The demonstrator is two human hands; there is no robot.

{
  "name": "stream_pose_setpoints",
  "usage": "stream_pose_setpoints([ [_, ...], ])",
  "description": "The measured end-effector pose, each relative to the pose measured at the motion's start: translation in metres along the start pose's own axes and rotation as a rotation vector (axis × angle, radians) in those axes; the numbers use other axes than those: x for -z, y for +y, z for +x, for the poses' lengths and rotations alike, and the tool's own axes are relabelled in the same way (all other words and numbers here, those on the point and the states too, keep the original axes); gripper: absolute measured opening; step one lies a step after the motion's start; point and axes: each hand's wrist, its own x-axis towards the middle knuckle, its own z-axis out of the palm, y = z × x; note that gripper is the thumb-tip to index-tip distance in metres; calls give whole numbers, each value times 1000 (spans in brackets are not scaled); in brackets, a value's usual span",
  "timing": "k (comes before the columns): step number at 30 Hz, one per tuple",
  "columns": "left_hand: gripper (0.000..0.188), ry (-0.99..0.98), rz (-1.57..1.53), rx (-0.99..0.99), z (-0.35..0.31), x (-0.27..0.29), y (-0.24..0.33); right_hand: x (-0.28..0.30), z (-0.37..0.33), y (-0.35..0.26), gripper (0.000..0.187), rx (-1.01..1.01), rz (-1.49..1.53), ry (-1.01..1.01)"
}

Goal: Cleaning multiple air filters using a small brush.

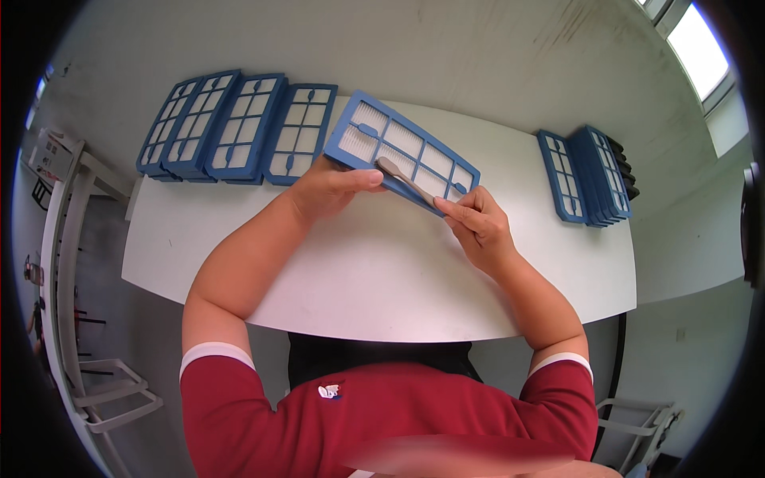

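Holding a blue-framed filter above the white table, I see my left hand clamped on its lower left corner, thumb on top of the frame. My right hand is closed around the handle end of a thin grey brush, whose head lies on the white pleated panel near the filter's middle. The filter tilts, its far end toward 2 o'clock. At 10 o'clock on the table, a row of matching blue filters lies overlapping one another. At 3 o'clock, another group of blue filters stands on edge beside a black stack that I cannot make out.
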Motion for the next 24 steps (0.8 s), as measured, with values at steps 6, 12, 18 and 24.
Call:
stream_pose_setpoints([
  [6, 54, 21, -73, -61, 0, -5, 1, 6, 5, 8, 36, -7, -31, 15],
  [12, 56, 33, -53, -60, 0, 5, 9, 11, 3, 14, 37, -28, -53, 32],
  [18, 51, 21, -30, -100, 0, 6, 10, 14, 2, 11, 38, -34, 41, -62],
  [24, 47, 69, -98, -155, 2, 15, 13, 15, 1, 20, 38, -72, 70, -32],
])
